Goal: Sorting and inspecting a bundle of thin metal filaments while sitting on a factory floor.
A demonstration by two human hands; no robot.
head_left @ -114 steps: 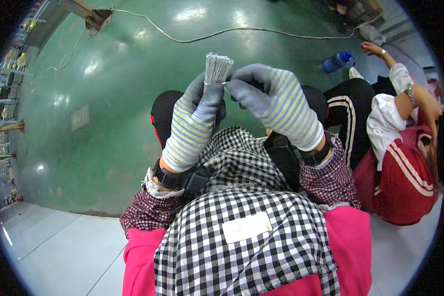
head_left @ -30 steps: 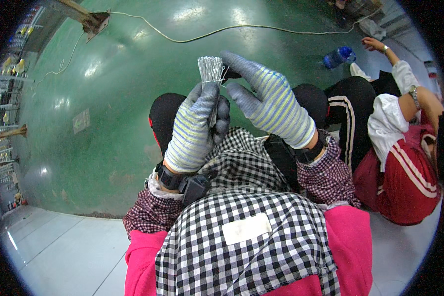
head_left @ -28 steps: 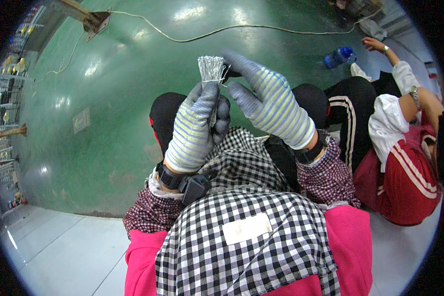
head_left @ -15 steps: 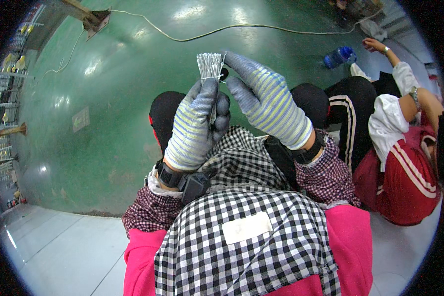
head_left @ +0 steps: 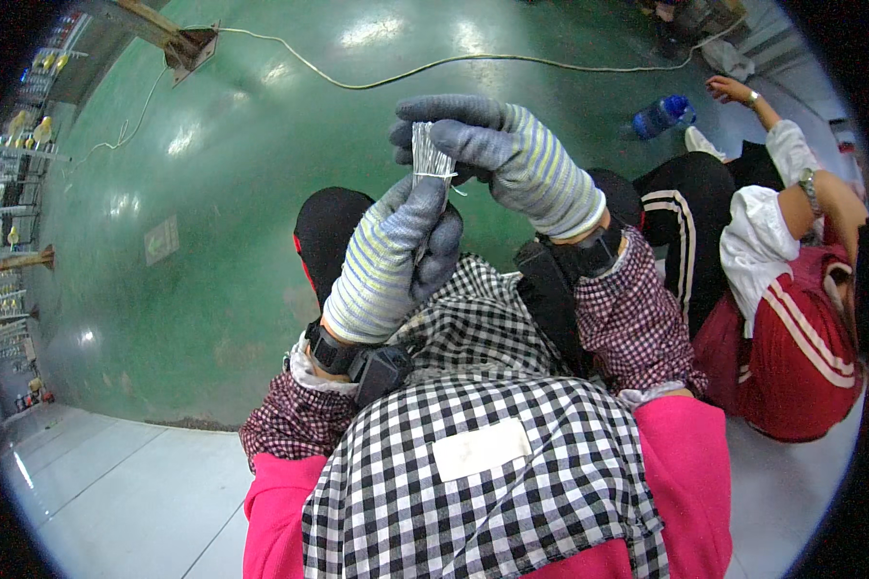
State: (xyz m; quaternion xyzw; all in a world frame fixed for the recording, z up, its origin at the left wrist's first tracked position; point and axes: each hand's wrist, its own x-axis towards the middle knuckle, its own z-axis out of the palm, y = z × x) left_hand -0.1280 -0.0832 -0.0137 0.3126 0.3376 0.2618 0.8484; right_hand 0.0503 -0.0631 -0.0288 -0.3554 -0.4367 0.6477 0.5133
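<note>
A slim bundle of silver wires (head_left: 431, 152) stands upright between my hands, with a thin pale tie (head_left: 436, 175) around it whose loose end sticks out to the right. My left hand (head_left: 384, 259), in a striped knit glove with grey fingers, is closed around the lower part of the bundle, thumb along its near side. From the right, my right hand (head_left: 523, 162), gloved the same way, curls its fingers around the upper end, with the thumb on the near side just above the tie. The wire tops are partly covered by these fingers.
At the right a person in red trousers (head_left: 801, 367) sits close beside me. A blue plastic bottle (head_left: 662, 117) lies on the green floor (head_left: 222, 289). A pale cable (head_left: 425, 67) runs across the far floor. Racks (head_left: 10, 232) line the left edge.
My right hand has moved from beside the bundle up and over its top, closing around the upper wires. The bundle has shifted slightly right and down in my left hand.
</note>
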